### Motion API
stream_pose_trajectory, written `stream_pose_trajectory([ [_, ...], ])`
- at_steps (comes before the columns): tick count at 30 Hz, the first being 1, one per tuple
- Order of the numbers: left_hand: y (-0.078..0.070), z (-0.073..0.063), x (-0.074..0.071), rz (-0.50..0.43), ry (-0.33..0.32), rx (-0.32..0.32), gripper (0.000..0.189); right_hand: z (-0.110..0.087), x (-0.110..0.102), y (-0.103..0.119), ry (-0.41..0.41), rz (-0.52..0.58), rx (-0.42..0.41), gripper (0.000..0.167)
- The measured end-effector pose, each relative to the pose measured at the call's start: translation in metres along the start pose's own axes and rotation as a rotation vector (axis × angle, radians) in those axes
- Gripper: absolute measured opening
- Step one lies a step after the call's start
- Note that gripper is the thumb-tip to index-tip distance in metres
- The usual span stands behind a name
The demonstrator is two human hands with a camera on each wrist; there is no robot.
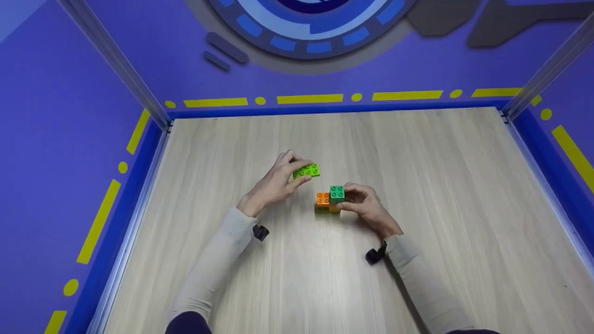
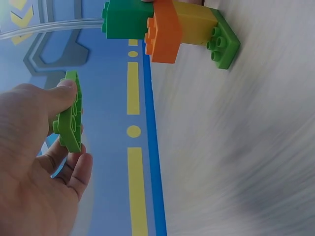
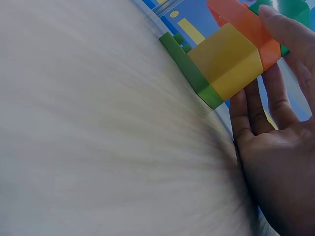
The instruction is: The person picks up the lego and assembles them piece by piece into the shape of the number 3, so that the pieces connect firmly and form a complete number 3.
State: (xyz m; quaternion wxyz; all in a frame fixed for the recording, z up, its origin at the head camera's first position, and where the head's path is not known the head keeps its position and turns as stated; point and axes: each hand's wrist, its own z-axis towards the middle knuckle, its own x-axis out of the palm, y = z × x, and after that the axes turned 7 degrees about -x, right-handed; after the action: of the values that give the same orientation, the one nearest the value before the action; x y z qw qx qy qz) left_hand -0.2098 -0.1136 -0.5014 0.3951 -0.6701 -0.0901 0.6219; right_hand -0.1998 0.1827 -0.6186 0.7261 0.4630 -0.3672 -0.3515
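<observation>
My left hand pinches a thin lime-green building-block plate between thumb and fingers, held up above the table. To the right and nearer to me is a stack of building blocks. A flat green plate is its base, with a yellow block on that. An orange plate lies over the yellow block and juts out to the left. On top sits a dark green block with several studs. My right hand grips this stack from its right side, thumb near the orange and green pieces.
The pale wood-grain table lies under both hands. Blue printed panels with yellow marks wall it at the back and both sides, with metal posts at the corners. A small black camera is strapped to the right wrist.
</observation>
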Motion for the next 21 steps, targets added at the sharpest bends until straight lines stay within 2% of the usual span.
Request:
stream_pose_trajectory([
  [12,-0.009,-0.003,0.002,0.021,0.024,0.016,0.042,0.000,0.000,0.002,-0.008,-0.023,0.026,0.035],
  [21,-0.017,-0.003,0.004,0.031,0.036,0.056,0.041,0.000,0.001,0.002,-0.011,-0.032,0.018,0.036],
])
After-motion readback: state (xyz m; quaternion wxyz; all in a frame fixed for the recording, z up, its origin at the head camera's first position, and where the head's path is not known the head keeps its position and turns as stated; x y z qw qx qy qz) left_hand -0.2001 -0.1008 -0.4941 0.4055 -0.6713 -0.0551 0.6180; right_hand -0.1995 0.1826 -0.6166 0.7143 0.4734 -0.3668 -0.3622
